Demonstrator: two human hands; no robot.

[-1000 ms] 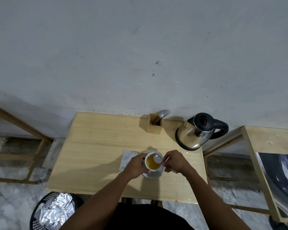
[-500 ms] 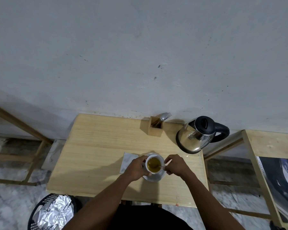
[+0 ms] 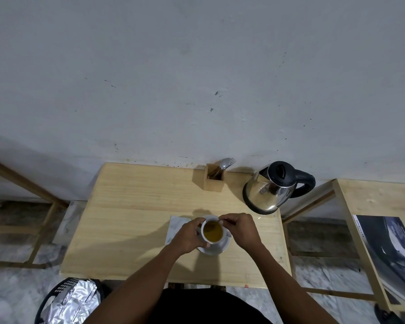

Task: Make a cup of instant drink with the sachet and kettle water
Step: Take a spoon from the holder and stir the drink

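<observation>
A white cup (image 3: pixel 212 232) full of amber-yellow drink stands on a white saucer (image 3: pixel 216 249) near the front of the wooden table (image 3: pixel 136 206). My left hand (image 3: pixel 188 235) wraps the cup's left side. My right hand (image 3: pixel 241 230) is at the cup's far right rim, fingers pinched on a thin spoon handle (image 3: pixel 222 220) that dips into the drink. A pale sachet or napkin (image 3: pixel 177 226) lies flat just left of the cup, partly under my left hand. The steel kettle (image 3: pixel 270 190) with a black lid and handle stands at the table's back right.
A wooden cutlery holder (image 3: pixel 214 180) with a fork and spoon stands at the back edge by the wall. A black basket (image 3: pixel 68 300) with silver foil sits on the floor at front left. A second wooden table (image 3: pixel 374 199) with a dark magazine (image 3: pixel 391 249) is on the right.
The spoon was lifted above the cup a second ago, then went down into the drink. My right hand has shifted toward the cup's far rim. The left hand stays on the cup.
</observation>
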